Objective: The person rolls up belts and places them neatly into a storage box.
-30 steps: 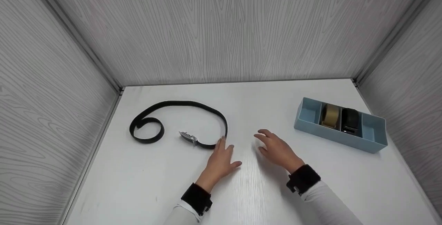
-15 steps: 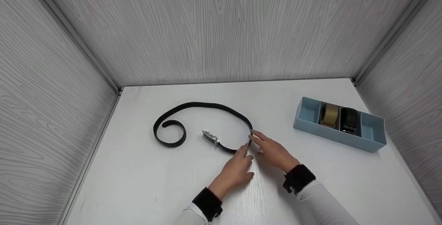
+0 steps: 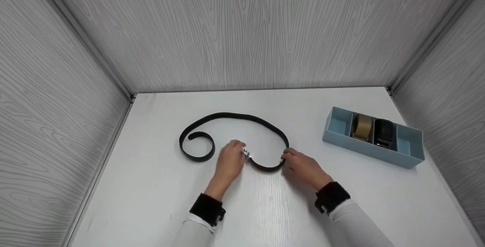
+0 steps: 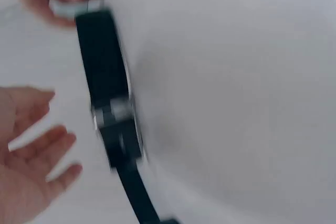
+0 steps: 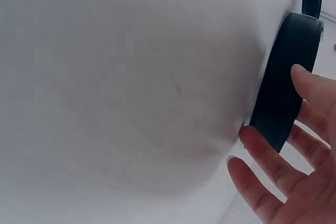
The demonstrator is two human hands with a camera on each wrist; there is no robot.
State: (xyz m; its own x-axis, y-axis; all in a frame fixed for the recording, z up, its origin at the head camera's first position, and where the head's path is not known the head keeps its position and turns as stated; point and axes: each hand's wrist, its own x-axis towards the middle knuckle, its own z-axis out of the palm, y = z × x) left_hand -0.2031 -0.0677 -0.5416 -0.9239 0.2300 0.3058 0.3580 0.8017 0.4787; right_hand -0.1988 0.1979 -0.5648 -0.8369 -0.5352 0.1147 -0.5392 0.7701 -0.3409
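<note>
A black belt (image 3: 233,115) stands on its edge on the white table, curving in a large loop with a small curl at its left end. Its silvery buckle (image 3: 246,154) lies toward the loop's inside, right beside my left hand (image 3: 229,162). In the left wrist view that hand's fingers (image 4: 50,148) are spread, a small gap from the buckle part. My right hand (image 3: 306,168) pinches the strap at the loop's right side. The right wrist view shows the thumb on one face of the strap (image 5: 281,87) and fingers behind it.
A light blue divided tray (image 3: 373,157) stands at the right, holding a tan coiled belt (image 3: 362,127) and a black coiled belt (image 3: 384,131) with a buckle. Grey wood-grain panels (image 3: 246,35) wall the table at the back and sides.
The belt has slid to the right. My left hand has let go of its lower right curve and moved left to the buckle. The right hand has come to the strap and pinches it.
</note>
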